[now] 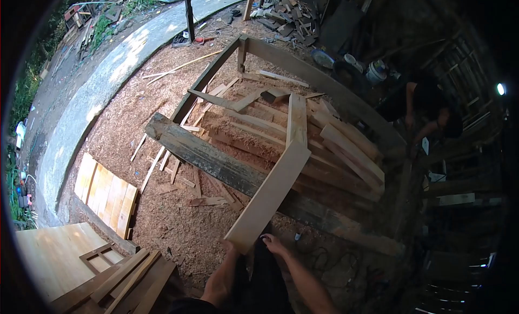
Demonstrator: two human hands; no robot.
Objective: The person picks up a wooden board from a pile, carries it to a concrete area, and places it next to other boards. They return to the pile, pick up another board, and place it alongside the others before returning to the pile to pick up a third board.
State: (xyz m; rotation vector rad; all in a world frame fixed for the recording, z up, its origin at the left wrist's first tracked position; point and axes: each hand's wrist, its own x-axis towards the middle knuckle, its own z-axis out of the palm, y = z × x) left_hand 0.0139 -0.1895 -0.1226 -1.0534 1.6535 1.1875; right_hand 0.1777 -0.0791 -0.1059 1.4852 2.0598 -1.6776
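Note:
A wide, pale wooden board (273, 192) slants away from me, its near end at my waist and its far part over a weathered beam (216, 152). At the near left corner, my left hand (231, 248) grips the board, fingers partly hidden behind it. My right hand (274, 244) is beside the near right edge with fingers curled together; something small and bluish shows at the fingertips, too small to name. Past the board's far end, a narrower plank (297, 119) runs onward over the stacked lumber.
Stacked planks (351, 157) lie inside a frame of heavy beams (319, 65). Wood shavings (162, 216) and offcuts cover the ground. Joined panels (107, 192) and loose boards (124, 281) lie at left. A person (432, 111) bends at the right, in shadow. Scrap wood (289, 19) is piled behind.

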